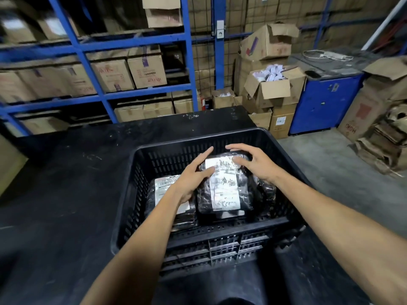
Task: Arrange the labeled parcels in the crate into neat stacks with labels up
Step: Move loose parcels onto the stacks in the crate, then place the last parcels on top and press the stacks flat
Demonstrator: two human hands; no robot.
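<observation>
Both hands are down in the slatted black plastic crate [220, 227] on the scuffed dark table [66, 194]. My left hand [193, 177] lies flat, fingers spread, against the glossy black parcel [226, 188], label up. My right hand [253, 161] cups its far corner, loosely open. Another labeled parcel [163, 188] lies just left.

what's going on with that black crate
A person is sorting labeled parcels inside the black crate on a dark table. Both hands rest on the right parcel, label up: the left hand at its left edge, the right hand at its far end. A second stack lies beside it, also label up.
</observation>
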